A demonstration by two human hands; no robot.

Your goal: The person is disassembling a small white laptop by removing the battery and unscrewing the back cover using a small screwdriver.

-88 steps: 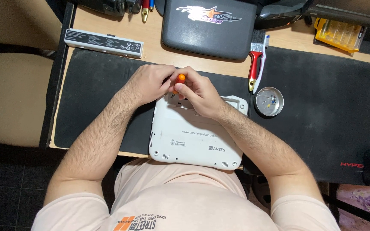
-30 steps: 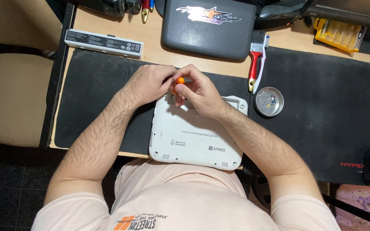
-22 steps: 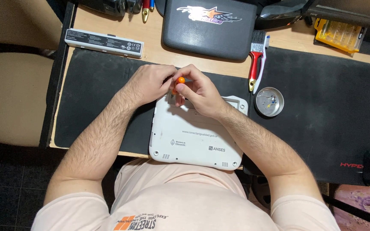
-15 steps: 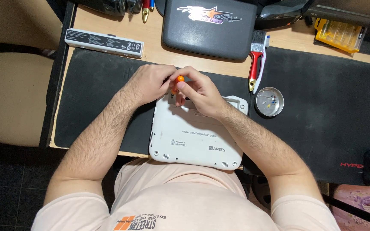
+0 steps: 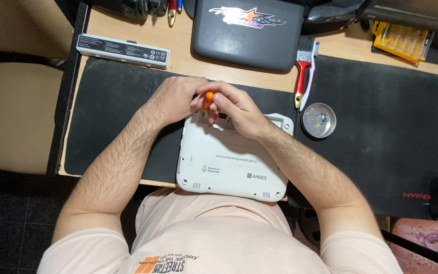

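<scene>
Closest to the person, a white netbook (image 5: 231, 165) lies underside up on the black mat (image 5: 117, 116), its near edge hanging just over the worktop's (image 5: 178, 56) front. Both hands meet over its far edge, where the battery bay looks open. The right hand (image 5: 236, 109) is pinched around a small orange-handled screwdriver (image 5: 208, 100), held close to upright with its tip down at the casing; the left hand (image 5: 176, 99) is curled in beside it, fingers touching the handle or the shell next to it — I cannot tell which from here.

To do this well, I'd judge the driver should stay square to the screw, with steady downward pressure and the left hand bracing the shell so the tip does not slip out.

To the right, well apart from the hands, a round metal dish (image 5: 319, 120) holds what look like tiny screws — a sensible place for the next one. Beyond it lies a red-handled brush (image 5: 301, 71). Farther back sit a long white battery pack (image 5: 122, 50) on the left, a dark case (image 5: 247, 33) in the middle and a yellow bit box (image 5: 400, 40) at the far right.
</scene>
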